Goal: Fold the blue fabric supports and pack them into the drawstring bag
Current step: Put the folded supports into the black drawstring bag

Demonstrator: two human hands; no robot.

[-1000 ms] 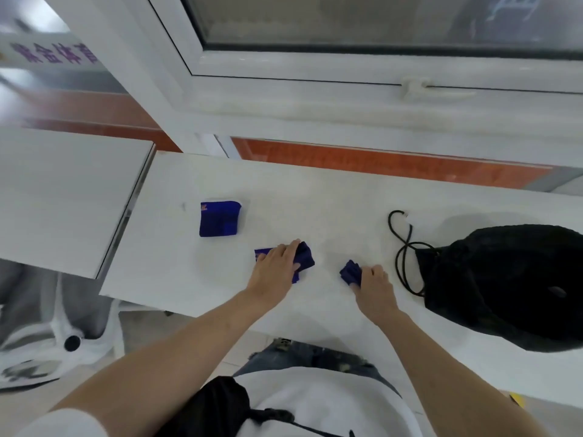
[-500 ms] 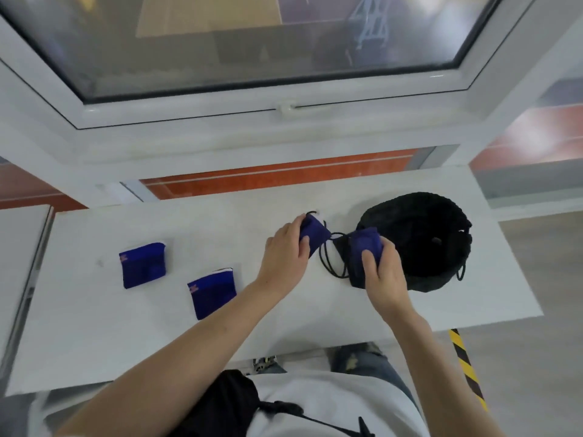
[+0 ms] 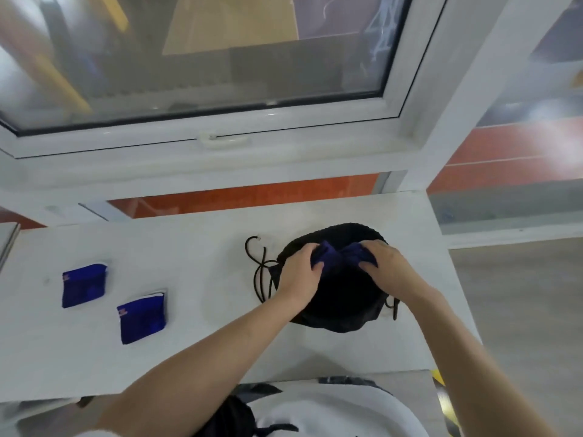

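A black drawstring bag [image 3: 340, 307] lies on the white table [image 3: 195, 348], right of centre, its cord [image 3: 260, 272] trailing to the left. Over the bag's upper part, my left hand [image 3: 299, 272] grips one end of a blue fabric support [image 3: 339, 257] and my right hand [image 3: 388, 269] grips the other end. The support is bunched between the two hands. Two folded blue supports lie on the table's left side, one farther left [image 3: 83, 285] and one nearer me [image 3: 142, 316].
A white window frame [image 3: 220, 143] with a handle runs along the far side of the table. The table's right edge [image 3: 454, 279] drops to a grey floor. Another white table's corner [image 3: 8, 238] shows at far left.
Both hands have moved right with the blue support, from the bag's left side to over the bag. The view has swung right too.
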